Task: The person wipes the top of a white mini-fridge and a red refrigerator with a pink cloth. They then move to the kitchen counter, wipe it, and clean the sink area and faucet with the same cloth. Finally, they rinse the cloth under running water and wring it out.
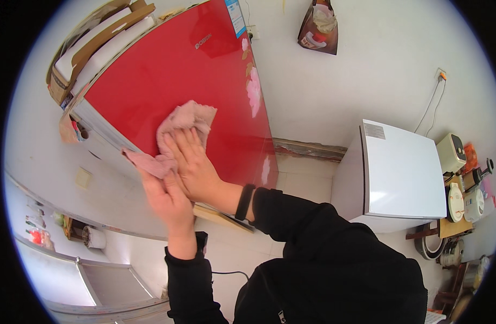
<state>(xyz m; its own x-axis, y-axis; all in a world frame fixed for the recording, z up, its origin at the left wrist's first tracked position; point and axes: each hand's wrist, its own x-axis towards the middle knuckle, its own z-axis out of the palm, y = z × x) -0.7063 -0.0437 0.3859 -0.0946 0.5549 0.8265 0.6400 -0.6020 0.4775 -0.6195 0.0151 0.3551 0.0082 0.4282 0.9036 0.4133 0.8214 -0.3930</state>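
Note:
A pink cloth (191,115) lies bunched against the glossy red door of a refrigerator (171,77). My right hand (193,162) presses flat on the cloth, fingers pointing up the door, with a dark band around the wrist. Lower and to the left, my left hand (167,198) grips a loose end of the same cloth near the door's side edge. The two hands touch or overlap at the thumbs. Pink printed flowers (253,91) run along the door's right side.
Cardboard and white foam packaging (106,44) sits atop the refrigerator. A white chest freezer (401,170) stands to the right, beside a small table of kitchen appliances (454,202). A paper bag (318,30) hangs on the wall. Metal-framed panels (110,279) are at lower left.

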